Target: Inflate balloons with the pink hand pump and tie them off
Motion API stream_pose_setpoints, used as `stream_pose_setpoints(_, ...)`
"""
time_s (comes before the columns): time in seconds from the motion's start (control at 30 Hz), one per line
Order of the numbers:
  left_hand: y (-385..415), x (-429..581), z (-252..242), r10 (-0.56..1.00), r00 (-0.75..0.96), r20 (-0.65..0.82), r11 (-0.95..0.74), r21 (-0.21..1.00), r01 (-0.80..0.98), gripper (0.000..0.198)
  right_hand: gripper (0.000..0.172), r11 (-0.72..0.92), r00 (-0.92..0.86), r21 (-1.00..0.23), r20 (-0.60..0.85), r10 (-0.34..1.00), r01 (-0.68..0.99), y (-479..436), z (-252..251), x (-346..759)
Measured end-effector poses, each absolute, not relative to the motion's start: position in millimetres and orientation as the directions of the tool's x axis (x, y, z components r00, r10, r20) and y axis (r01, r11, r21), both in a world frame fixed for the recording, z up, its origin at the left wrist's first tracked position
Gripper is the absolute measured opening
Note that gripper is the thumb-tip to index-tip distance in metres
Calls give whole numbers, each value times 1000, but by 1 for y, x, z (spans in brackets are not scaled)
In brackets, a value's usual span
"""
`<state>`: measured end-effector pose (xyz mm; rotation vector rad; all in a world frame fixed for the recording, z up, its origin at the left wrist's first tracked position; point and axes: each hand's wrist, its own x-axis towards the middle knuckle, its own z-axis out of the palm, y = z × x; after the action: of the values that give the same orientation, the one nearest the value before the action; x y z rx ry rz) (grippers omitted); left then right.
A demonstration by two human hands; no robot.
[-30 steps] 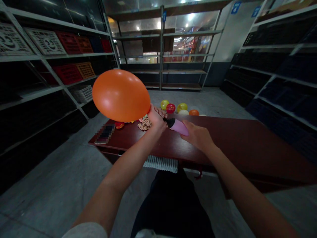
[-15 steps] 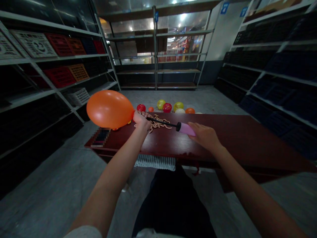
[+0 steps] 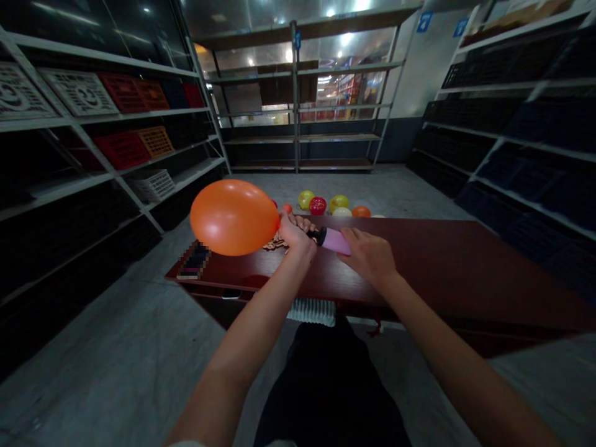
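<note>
A large inflated orange balloon [image 3: 234,217] extends to the left of my left hand [image 3: 298,233], whose fingers are closed around its neck and the black front end of a balloon pump. My right hand [image 3: 370,253] is wrapped around the pink barrel of the balloon pump [image 3: 336,241]. Hardly any of the black rod shows between my two hands. Beneath and behind my left hand, a heap of tan, stringy uninflated balloons [image 3: 275,241] lies on the dark red table [image 3: 428,267], partly hidden.
A blurred-out phone-like object [image 3: 194,259] lies at the table's left corner. Beyond the far edge, several balloons rest on the floor, among them a red balloon [image 3: 317,205] and a yellow balloon [image 3: 339,202]. Shelves with crates [image 3: 123,93] line the left; a grey ribbed cloth [image 3: 311,311] hangs below the table front.
My hands have drawn together, so the pump's black rod has slid into the pink barrel. The balloon and my left hand have shifted right in view.
</note>
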<state>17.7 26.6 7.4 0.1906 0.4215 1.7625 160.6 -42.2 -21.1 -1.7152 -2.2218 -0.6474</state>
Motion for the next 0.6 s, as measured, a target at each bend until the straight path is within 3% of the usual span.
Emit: stream_pose_setpoints(0.6, 70, -40, -9, 962, -205, -181, -106, 444, -890, 40, 38, 243, -374, 312, 490, 787, 919, -45, -64, 219)
